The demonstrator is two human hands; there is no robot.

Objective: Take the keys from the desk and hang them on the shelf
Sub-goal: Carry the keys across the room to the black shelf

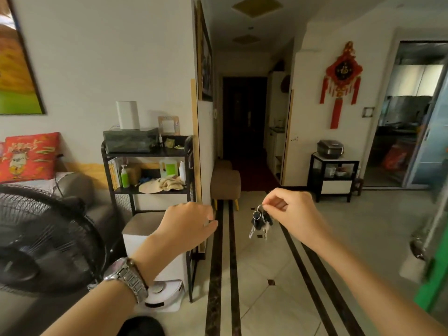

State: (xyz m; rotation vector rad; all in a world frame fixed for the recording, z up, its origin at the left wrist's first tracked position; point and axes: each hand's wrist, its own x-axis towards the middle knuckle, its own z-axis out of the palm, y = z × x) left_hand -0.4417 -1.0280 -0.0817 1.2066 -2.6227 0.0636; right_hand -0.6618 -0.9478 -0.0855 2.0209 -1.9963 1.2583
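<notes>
A bunch of keys [260, 221] with dark heads and silver rings dangles in mid-air above the tiled floor. My right hand [291, 209] pinches the top ring between thumb and fingers. My left hand [189, 224] hovers to the left of the keys, fingers loosely curled and holding nothing, with a metal watch on the wrist. The black metal shelf [189, 151] stands against the wall behind and left of my left hand; its right side frame faces the hallway. No desk is in view.
A black fan [43, 238] fills the lower left. A white robot-vacuum dock [157, 263] sits under the shelf. Brown stools [225, 183] stand by the wall corner. A dark hallway [242, 122] runs ahead; a small black cabinet [333, 175] with a cooker stands at right.
</notes>
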